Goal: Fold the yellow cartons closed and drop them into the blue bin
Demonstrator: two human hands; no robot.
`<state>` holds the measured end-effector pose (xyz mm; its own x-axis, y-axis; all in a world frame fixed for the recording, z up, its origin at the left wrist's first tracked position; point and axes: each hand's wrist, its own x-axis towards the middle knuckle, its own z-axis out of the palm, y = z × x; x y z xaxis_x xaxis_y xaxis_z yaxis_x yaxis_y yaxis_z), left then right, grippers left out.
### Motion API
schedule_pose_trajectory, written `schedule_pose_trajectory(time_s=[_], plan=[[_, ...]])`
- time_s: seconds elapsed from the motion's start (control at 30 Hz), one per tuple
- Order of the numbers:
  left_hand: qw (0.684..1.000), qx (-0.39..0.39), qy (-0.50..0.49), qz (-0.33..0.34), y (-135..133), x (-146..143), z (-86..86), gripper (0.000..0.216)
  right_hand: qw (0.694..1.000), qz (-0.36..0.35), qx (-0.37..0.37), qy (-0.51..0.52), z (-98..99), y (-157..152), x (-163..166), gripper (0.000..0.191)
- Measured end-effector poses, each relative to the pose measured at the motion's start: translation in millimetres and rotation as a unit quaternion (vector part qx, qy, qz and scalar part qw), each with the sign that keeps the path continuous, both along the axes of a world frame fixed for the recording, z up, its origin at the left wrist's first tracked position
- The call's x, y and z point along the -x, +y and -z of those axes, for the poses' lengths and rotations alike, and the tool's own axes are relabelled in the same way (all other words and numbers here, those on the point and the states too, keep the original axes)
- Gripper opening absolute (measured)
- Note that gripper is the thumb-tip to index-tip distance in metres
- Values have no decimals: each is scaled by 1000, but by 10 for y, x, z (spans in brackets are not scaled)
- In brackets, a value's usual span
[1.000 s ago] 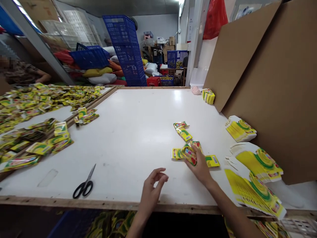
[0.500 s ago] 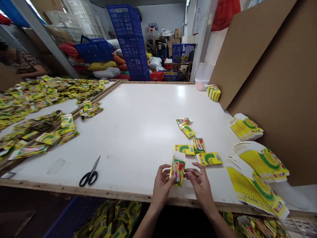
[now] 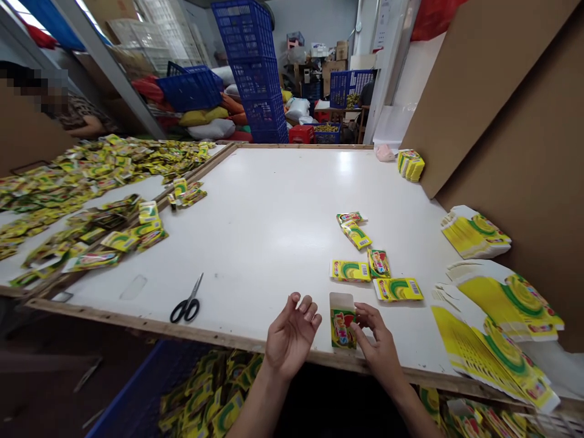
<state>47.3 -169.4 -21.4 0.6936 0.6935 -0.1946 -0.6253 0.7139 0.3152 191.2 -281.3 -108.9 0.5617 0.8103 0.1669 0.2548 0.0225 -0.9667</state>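
Note:
Between the thumb and fingers of my right hand (image 3: 376,340) is a small green and yellow printed box (image 3: 342,328) with its white top flap raised. My left hand (image 3: 294,334) is apart from the box, to its left, palm turned up, fingers loosely curled and holding nothing. Just beyond the box lie several small packed boxes, among them a yellow box (image 3: 350,271) and another yellow box (image 3: 398,289). A green-faced box (image 3: 379,263) rests between them, and one more box (image 3: 356,235) lies farther back.
Black-handled scissors (image 3: 186,307) lie left on the white table (image 3: 255,231). Fanned stacks of flat cartons (image 3: 497,298) line the right side, near a cardboard sheet (image 3: 511,109). Piled packets (image 3: 109,167) cover the left table. Below the edge, a blue crate (image 3: 137,389) holds more. A person sits far left.
My left hand has let go of the box and turned palm up to its left. My right hand now grips the box's right side. The view has shifted slightly left.

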Motion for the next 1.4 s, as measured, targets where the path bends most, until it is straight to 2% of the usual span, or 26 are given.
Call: schedule_pose_trajectory(time_s=[0.1, 0.27, 0.43, 0.57, 0.67, 0.73, 0.77, 0.83, 0.9, 0.93, 1.03, 1.17, 1.3, 1.4], plan=[[995, 67, -68, 11, -26, 18, -88, 11, 1000, -14, 0, -9, 2, -6, 20, 35], [986, 119, -116, 14, -56, 10, -82, 13, 1000, -19, 5, -14, -31, -21, 44, 34], [984, 133, -120, 12, -58, 7, -51, 15, 1000, -25, 6, -14, -12, -48, 43, 35], [987, 114, -110, 10, -52, 18, -27, 17, 1000, -22, 7, -10, 14, -54, 37, 36], [998, 53, -39, 3, -20, 22, 26, 13, 1000, -16, 6, -8, 11, -54, 40, 36], [995, -47, 83, -9, -2, 8, 107, 10, 1000, -14, 5, -8, -3, -54, 47, 36], [979, -116, 165, -22, -2, -4, 164, 9, 1000, -13, 4, -7, -13, -55, 51, 36], [910, -260, 320, -54, -33, -34, 298, 12, 1000, -13, -1, -3, -33, -55, 59, 35], [845, -359, 394, -43, -100, -62, 430, 18, 1000, -16, -5, 1, -49, -56, 59, 34], [832, -386, 398, -20, -139, -72, 484, 20, 1000, -20, -5, 0, -54, -58, 53, 33], [829, -418, 369, 41, -225, -79, 566, 27, 999, -44, 1, -7, -57, -66, 6, 27], [799, -462, 380, 62, -195, -65, 548, 33, 998, -67, 9, -9, -74, -57, -104, 24], [787, -484, 377, 68, -123, -92, 534, 22, 997, -63, 4, -37, -134, 33, -168, 22], [800, -481, 356, 35, -109, -143, 547, 26, 999, -15, -12, -49, -164, 121, -159, 21]])
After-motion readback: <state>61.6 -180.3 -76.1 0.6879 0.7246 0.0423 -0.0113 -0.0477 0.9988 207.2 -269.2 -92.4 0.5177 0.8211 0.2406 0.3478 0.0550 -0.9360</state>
